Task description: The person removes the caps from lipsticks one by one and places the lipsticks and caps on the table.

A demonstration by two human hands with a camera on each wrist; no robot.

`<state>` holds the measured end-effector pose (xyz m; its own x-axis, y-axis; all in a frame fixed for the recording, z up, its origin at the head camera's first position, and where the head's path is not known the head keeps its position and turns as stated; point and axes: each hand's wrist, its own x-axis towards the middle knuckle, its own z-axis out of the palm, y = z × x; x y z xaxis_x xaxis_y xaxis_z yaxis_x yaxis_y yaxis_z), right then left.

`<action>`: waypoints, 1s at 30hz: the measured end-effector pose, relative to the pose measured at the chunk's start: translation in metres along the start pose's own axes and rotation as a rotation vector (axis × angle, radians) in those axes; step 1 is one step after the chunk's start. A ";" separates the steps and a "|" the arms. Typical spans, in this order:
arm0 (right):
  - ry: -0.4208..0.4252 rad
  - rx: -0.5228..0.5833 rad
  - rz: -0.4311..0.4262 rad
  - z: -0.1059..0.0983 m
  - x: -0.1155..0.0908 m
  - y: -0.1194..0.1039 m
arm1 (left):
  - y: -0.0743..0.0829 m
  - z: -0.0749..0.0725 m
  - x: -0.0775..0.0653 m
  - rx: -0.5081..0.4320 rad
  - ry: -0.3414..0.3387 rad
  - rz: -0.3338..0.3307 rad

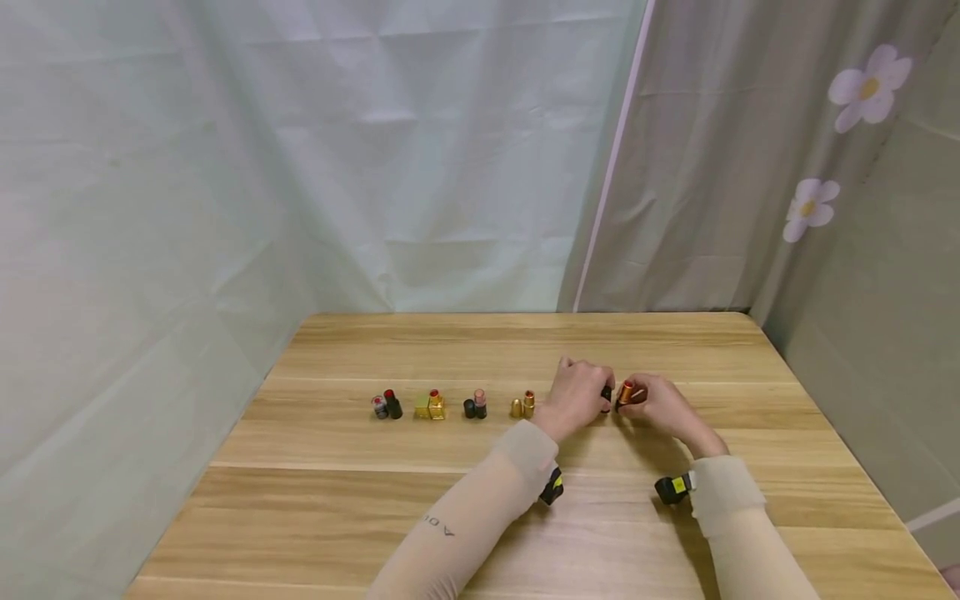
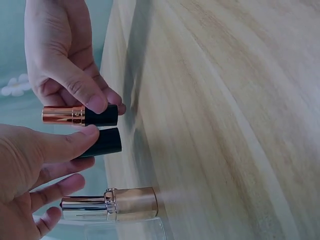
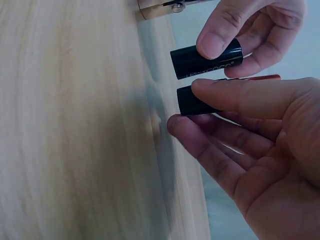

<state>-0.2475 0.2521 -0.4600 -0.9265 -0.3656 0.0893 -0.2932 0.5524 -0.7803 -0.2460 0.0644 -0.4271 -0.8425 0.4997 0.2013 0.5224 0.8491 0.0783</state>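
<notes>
My left hand (image 1: 576,395) pinches a black lipstick cap (image 2: 106,142) between thumb and fingers. Pale lettering shows on the cap's side in the right wrist view. Close beside it, my right hand (image 1: 663,403) holds a lipstick (image 2: 64,115) by its black base, with the shiny copper tube pointing up. Cap and lipstick stand side by side, just above or on the table; which of the two I cannot tell. Left of my left hand is a gold lipstick (image 1: 529,405) standing uncapped, its gold cap (image 1: 516,408) next to it.
More uncapped lipsticks stand in a row on the wooden table (image 1: 315,500), each beside its cap: a pink one (image 1: 480,403), a gold one with a red tip (image 1: 437,406) and a black one with a red tip (image 1: 392,405). Curtains (image 1: 450,167) hang behind the table.
</notes>
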 end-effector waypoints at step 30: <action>-0.036 -0.013 0.059 0.008 0.000 0.009 | 0.008 0.010 0.004 0.064 -0.070 -0.028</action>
<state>-0.2486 0.2506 -0.4722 -0.9332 -0.3587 0.0203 -0.2413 0.5838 -0.7752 -0.2463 0.0746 -0.4358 -0.8650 0.4843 0.1315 0.4908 0.8710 0.0203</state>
